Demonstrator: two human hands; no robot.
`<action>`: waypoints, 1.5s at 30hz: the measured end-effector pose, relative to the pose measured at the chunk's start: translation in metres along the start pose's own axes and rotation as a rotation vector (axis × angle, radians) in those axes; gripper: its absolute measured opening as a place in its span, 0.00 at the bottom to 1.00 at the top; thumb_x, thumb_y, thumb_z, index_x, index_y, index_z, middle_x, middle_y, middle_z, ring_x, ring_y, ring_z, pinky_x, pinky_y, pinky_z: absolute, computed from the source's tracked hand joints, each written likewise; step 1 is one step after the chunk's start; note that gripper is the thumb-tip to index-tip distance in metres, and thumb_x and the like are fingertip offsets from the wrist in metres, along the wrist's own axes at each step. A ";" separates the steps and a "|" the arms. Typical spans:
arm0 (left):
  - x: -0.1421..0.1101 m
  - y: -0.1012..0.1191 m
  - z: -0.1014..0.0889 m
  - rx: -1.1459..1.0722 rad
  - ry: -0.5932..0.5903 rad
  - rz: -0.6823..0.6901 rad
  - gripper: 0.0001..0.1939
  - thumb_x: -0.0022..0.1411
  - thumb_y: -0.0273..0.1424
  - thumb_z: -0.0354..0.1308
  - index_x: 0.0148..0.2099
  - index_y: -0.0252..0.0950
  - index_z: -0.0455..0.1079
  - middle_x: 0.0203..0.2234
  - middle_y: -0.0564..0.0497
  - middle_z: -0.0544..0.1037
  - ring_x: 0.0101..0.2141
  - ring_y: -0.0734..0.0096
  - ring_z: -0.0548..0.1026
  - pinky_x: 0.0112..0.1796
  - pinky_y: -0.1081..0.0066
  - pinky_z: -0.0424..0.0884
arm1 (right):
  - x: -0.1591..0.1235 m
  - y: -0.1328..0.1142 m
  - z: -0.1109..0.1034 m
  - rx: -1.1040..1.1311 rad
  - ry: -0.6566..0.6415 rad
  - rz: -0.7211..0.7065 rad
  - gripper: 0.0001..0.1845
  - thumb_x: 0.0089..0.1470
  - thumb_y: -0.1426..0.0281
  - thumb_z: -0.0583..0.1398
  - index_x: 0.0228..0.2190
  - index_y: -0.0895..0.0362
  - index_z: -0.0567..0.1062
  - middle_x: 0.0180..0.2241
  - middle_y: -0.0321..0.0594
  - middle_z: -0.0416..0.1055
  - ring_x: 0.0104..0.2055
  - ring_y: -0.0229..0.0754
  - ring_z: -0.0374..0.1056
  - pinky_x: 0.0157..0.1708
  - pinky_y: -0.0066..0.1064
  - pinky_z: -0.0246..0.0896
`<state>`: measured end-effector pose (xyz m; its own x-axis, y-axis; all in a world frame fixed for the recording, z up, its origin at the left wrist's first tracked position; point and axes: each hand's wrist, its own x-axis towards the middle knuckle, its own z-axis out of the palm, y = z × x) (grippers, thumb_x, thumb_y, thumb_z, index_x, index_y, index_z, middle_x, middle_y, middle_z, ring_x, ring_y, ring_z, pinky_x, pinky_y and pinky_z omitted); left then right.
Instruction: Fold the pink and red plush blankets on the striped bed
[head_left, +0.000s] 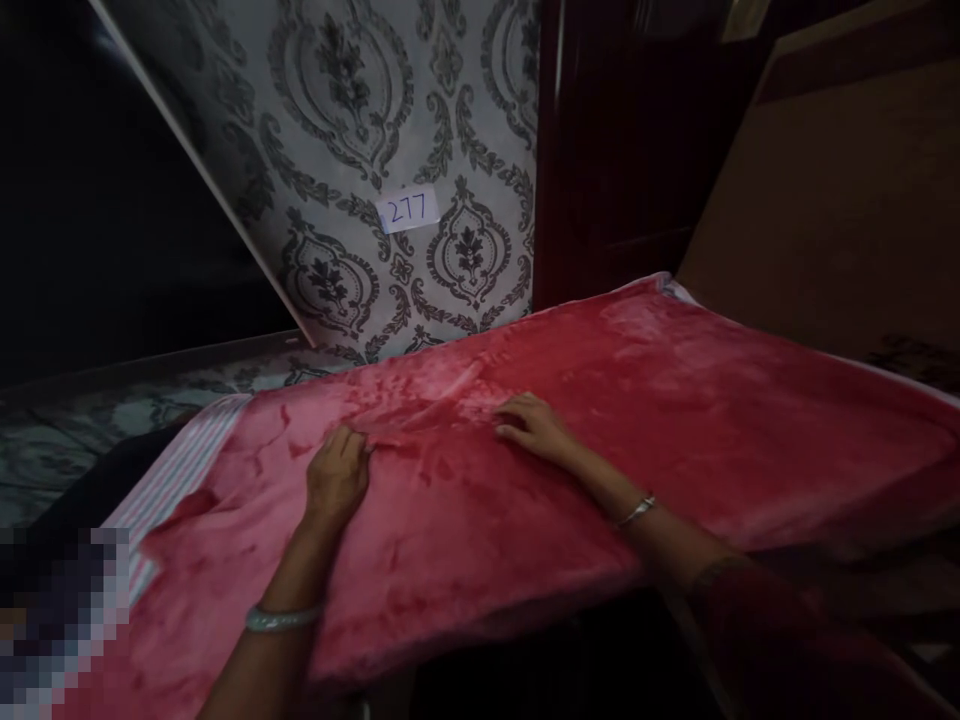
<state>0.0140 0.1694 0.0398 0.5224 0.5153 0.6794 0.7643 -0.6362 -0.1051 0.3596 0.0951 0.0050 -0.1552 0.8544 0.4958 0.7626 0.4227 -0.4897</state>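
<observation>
A red plush blanket [480,520] is spread over a raised flat surface in front of me. My left hand [339,478] is closed on the blanket, its fingers pinching a bit of the fabric left of the middle. From there a loose crease runs up and to the right across the pile. On the right side of that crease, my right hand [534,425] rests on the blanket with thumb and fingers apart and slightly bent. A striped fabric [184,465] shows along the left edge, beside or under the blanket.
Behind the blanket is a wall with patterned wallpaper [330,130], bearing a paper label [409,208] marked 277. A dark screen-like panel [112,200] stands at left. A dark red door or cabinet [622,150] and a large brown board [840,200] stand at right.
</observation>
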 end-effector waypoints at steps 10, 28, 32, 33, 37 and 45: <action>0.021 0.004 -0.032 0.062 -0.039 0.020 0.14 0.69 0.35 0.44 0.32 0.40 0.67 0.30 0.45 0.71 0.35 0.60 0.70 0.36 0.65 0.67 | -0.026 0.021 -0.028 -0.158 -0.124 0.071 0.36 0.51 0.52 0.67 0.57 0.54 0.71 0.56 0.52 0.67 0.56 0.57 0.61 0.52 0.48 0.58; 0.029 0.012 -0.056 0.158 -0.117 0.065 0.12 0.69 0.33 0.44 0.34 0.40 0.66 0.31 0.44 0.74 0.35 0.59 0.73 0.33 0.66 0.67 | -0.024 -0.002 -0.040 -0.239 0.040 0.046 0.10 0.63 0.74 0.55 0.30 0.56 0.73 0.34 0.43 0.73 0.40 0.44 0.67 0.41 0.32 0.60; 0.025 0.015 -0.056 0.157 -0.240 -0.037 0.11 0.68 0.33 0.44 0.35 0.40 0.66 0.31 0.45 0.75 0.36 0.59 0.75 0.34 0.66 0.68 | -0.016 -0.010 -0.063 -0.255 0.059 0.026 0.10 0.64 0.73 0.53 0.34 0.57 0.73 0.37 0.44 0.73 0.41 0.44 0.68 0.43 0.32 0.60; 0.024 0.017 -0.056 0.151 -0.278 -0.068 0.11 0.68 0.33 0.44 0.36 0.39 0.66 0.31 0.45 0.75 0.36 0.59 0.75 0.35 0.66 0.68 | -0.015 -0.013 -0.067 -0.261 0.031 0.036 0.10 0.64 0.73 0.53 0.34 0.57 0.73 0.37 0.44 0.73 0.41 0.44 0.68 0.43 0.31 0.60; 0.022 0.025 -0.063 0.146 -0.421 -0.169 0.13 0.69 0.33 0.42 0.39 0.38 0.66 0.34 0.44 0.77 0.39 0.59 0.77 0.38 0.67 0.69 | -0.012 -0.025 -0.076 -0.291 -0.081 0.094 0.10 0.64 0.73 0.54 0.33 0.57 0.73 0.37 0.44 0.74 0.40 0.43 0.70 0.42 0.29 0.59; 0.016 0.027 -0.068 0.137 -0.518 -0.242 0.15 0.70 0.33 0.40 0.44 0.37 0.68 0.44 0.41 0.79 0.46 0.60 0.77 0.42 0.66 0.70 | -0.012 -0.036 -0.076 -0.236 -0.137 0.117 0.11 0.64 0.71 0.54 0.36 0.58 0.76 0.37 0.45 0.76 0.40 0.43 0.71 0.39 0.30 0.60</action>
<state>0.0174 0.1220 0.0971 0.4176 0.8719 0.2557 0.9086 -0.4036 -0.1075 0.3818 0.0464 0.0710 -0.1288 0.9328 0.3367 0.9029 0.2507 -0.3493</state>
